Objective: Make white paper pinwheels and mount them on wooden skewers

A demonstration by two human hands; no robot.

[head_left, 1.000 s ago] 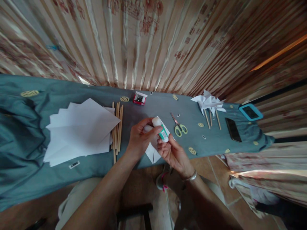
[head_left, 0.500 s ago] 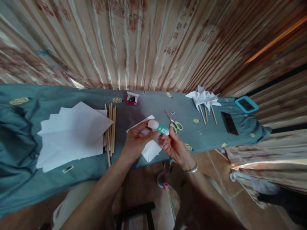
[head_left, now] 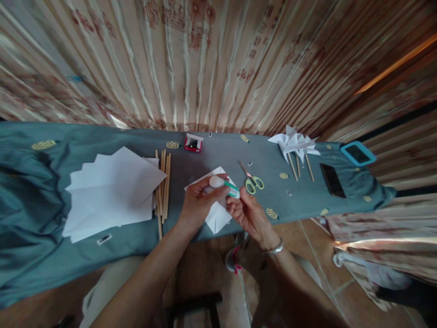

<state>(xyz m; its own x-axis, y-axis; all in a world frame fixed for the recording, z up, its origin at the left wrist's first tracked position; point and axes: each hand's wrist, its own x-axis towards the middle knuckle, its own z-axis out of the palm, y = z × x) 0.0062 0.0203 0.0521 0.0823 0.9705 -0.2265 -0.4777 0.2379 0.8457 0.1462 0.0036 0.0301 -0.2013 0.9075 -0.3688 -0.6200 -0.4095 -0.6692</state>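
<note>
A glue stick (head_left: 231,188) with a white cap and green label is held between both hands above the table. My left hand (head_left: 200,200) grips its white cap end, fingers closed around it. The other end is pinched by the thumb and fingers of my right hand (head_left: 251,210). Beneath them lies a creased white paper square (head_left: 217,218), partly hidden by the hands. Scissors (head_left: 251,181) with green handles rest just beyond my right hand, blades slightly apart.
Left of the hands are stacked white paper sheets (head_left: 109,196) and several wooden sticks (head_left: 166,187). A small open red box (head_left: 193,143) stands behind. At right lie paper pinwheels (head_left: 295,142) on sticks, a black phone (head_left: 332,180) and a blue-framed device (head_left: 358,153).
The glue stick has rolled a little between my hands, so its label shows at a different angle. The whole view has shifted slightly, with the table things now further right.
</note>
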